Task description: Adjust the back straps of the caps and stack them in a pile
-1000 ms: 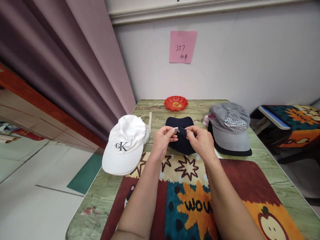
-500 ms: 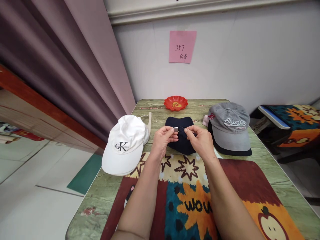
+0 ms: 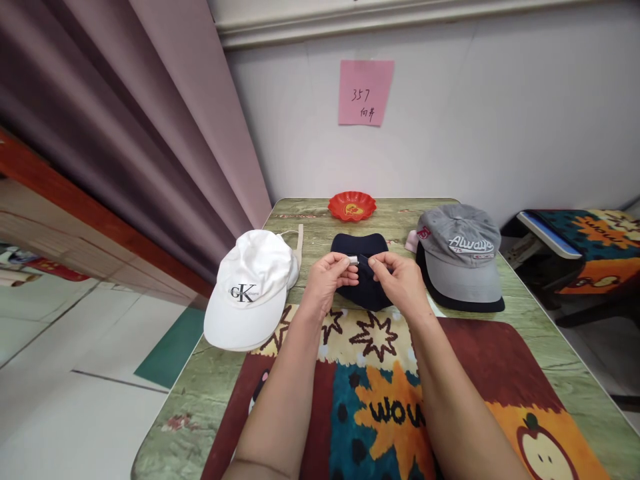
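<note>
A dark navy cap (image 3: 361, 293) lies in the middle of the table, its brim toward the far side. Above its near part, my left hand (image 3: 327, 275) pinches a small silver metal buckle (image 3: 353, 260) between thumb and forefinger. My right hand (image 3: 400, 275), just to the right, grips the end of a dark cap strap (image 3: 364, 259) between thumb and finger. The strap end and the buckle are very close together; whether the strap has entered the buckle I cannot tell.
A white cap (image 3: 250, 287) sits at the left table edge. Grey caps, stacked on a black-brimmed one, form a pile (image 3: 460, 247) at the right. Behind is a red scalloped dish (image 3: 352, 207). A patterned mat (image 3: 480, 353) covers the near table (image 3: 170, 427).
The silver buckle in my left hand has turned slightly and shows more of its face. My hands and the caps stay almost where they were.
</note>
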The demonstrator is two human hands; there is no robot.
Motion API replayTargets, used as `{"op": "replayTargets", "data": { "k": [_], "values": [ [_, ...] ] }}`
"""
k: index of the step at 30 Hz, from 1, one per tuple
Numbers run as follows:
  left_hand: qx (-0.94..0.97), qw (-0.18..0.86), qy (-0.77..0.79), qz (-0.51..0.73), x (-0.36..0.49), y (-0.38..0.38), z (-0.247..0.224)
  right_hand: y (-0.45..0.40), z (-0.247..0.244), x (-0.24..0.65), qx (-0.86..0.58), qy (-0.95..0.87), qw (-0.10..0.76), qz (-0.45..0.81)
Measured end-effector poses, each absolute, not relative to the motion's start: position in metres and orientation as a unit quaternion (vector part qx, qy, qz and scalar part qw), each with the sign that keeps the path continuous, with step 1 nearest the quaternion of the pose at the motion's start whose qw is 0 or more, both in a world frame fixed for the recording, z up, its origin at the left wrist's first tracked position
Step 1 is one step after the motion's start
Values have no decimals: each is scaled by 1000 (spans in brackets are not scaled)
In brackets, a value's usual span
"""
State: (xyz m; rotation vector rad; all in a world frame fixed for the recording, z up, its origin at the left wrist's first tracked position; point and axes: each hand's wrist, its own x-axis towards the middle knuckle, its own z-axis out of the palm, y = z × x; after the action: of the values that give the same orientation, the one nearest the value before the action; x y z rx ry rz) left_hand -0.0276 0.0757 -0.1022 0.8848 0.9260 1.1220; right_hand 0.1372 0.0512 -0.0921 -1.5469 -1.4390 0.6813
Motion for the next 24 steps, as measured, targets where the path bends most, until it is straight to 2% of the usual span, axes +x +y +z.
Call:
{"op": "replayTargets", "data": {
  "k": [24],
  "values": [
    [443,650,413,458,-34,78,-101,48,-86,142,-627,-619,387,273]
  ]
}}
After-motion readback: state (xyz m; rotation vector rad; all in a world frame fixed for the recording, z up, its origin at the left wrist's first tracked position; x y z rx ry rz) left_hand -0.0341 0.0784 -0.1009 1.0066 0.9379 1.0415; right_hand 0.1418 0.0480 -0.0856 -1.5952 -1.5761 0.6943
